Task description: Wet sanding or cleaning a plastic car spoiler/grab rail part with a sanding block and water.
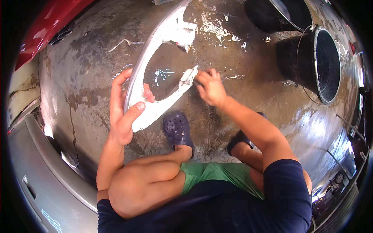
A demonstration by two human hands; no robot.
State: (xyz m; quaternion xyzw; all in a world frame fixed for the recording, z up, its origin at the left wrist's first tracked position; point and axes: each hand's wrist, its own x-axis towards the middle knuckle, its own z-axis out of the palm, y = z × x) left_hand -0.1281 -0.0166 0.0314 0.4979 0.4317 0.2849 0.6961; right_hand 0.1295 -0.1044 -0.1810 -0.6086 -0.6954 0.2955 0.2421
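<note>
My left hand (126, 114) grips a long, curved white part (149, 114) with a silver-grey outer edge, held upright at its lower bend, thumb on the white face and fingertips reaching around into its opening. The part rises to the top of the view, with a bracket-like lump (184, 35) on its upper arm. My right hand (210, 87) is closed, its curled fingers at the rough white end (188, 77) of the lower arm; whether they grip that end or something small is hidden.
Two black buckets (295, 62) stand at the right on the wet concrete floor (237, 54). A red car body panel (42, 23) is at the upper left, a grey panel (42, 171) at the lower left. My feet in dark clogs (175, 128) are below the part.
</note>
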